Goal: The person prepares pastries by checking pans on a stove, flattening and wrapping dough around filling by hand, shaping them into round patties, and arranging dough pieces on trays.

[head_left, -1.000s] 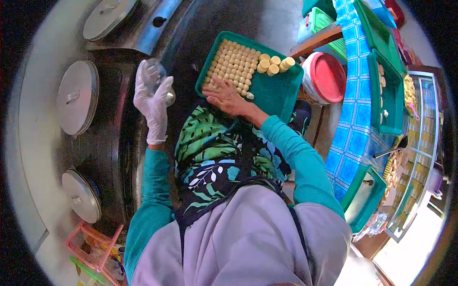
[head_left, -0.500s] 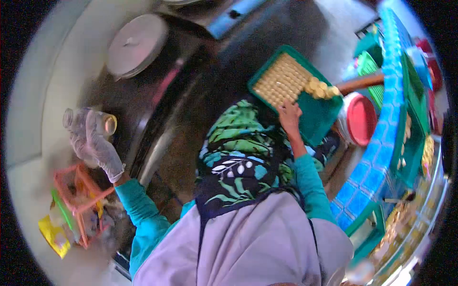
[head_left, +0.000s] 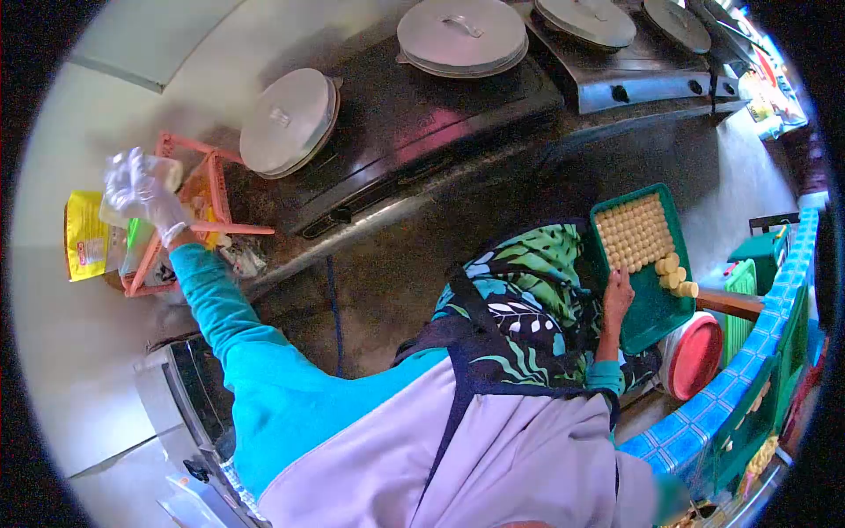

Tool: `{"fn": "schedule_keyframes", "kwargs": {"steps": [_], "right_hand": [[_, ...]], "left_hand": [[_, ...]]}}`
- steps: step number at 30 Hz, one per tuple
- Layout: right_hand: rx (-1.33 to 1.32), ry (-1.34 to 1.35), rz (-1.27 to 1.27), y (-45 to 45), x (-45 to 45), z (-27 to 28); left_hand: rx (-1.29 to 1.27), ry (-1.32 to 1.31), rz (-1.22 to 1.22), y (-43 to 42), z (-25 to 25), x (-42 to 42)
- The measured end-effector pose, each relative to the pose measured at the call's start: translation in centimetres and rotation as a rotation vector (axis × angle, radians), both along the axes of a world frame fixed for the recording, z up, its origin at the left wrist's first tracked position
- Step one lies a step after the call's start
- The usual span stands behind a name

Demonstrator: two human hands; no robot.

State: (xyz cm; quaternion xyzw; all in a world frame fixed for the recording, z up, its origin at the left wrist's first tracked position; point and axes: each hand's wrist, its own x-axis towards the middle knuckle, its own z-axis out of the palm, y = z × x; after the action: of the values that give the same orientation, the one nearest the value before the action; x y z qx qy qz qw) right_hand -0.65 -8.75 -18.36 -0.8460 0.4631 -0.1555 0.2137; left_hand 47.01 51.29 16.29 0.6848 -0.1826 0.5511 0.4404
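Observation:
My left hand (head_left: 148, 198), in a clear glove, is at the far left with its fingers wrapped round a clear jar (head_left: 167, 176), above a pink plastic rack (head_left: 218, 189). My right hand (head_left: 619, 295), bare, touches the left side of the green tray (head_left: 647, 334), its fingers bent together beside rows of small round dough pieces (head_left: 635, 233). Whether it grips the rim or a piece is too small to tell. Several taller round pieces (head_left: 673, 275) stand at the tray's right side. The tray rests by the patterned apron (head_left: 528, 308).
Lidded pans (head_left: 462, 35) stand on a dark stove (head_left: 422, 114) along the back. A yellow packet (head_left: 86, 238) hangs beside the rack. A red-lidded bucket (head_left: 695, 356) is right of the tray, near a blue-checked table edge (head_left: 704, 409). An appliance (head_left: 189, 396) stands lower left.
The view has swung left. My left hand has reached out from near the pans to above the pink rack, still holding the jar. My right hand has stayed at the tray, its fingers now drawn together.

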Motion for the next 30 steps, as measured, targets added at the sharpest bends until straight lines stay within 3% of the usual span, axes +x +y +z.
{"fn": "schedule_keyframes", "kwargs": {"steps": [1,4,6,8,9,14,19,21,23,25,26,30], "right_hand": [[-0.007,0.001,0.002,0.1,0.0,0.6],[-0.165,0.148,0.221,-0.3,-0.6,0.4],[0.102,0.166,0.125,-1.0,-0.7,-0.5],[0.001,0.151,0.144,-0.7,-0.8,-0.4],[-0.101,0.128,0.151,-0.5,-0.9,-0.2],[-0.063,0.064,0.184,-0.3,-1.5,-0.1],[-0.059,0.056,0.257,-0.7,-1.7,-0.2],[-0.135,0.045,0.290,-1.2,-1.8,-0.8],[-0.127,0.082,0.276,-1.4,-1.9,-1.0],[-0.101,0.116,0.263,-1.0,-2.0,-0.2],[-0.077,0.148,0.245,-0.8,-1.6,0.4],[-0.120,0.076,0.303,-1.5,-1.9,-1.4]], "left_hand": [[0.103,-0.069,0.060,0.5,0.7,0.2],[0.084,-0.140,0.337,4.4,4.7,0.6],[0.427,-0.237,0.666,13.1,6.3,4.3],[0.597,-0.268,0.822,19.2,7.1,7.5],[0.600,-0.237,0.820,19.5,6.9,8.1],[-0.042,0.100,0.468,16.6,3.2,8.1],[-0.259,-0.053,0.456,19.2,3.3,7.2],[-0.378,-0.075,0.313,18.9,5.0,6.0],[-0.434,-0.085,0.246,19.3,5.3,5.1],[-0.137,0.095,0.534,19.7,5.1,5.3],[-0.149,0.084,0.395,21.7,4.4,7.0],[-0.036,0.036,0.369,23.4,3.3,8.8]]}}
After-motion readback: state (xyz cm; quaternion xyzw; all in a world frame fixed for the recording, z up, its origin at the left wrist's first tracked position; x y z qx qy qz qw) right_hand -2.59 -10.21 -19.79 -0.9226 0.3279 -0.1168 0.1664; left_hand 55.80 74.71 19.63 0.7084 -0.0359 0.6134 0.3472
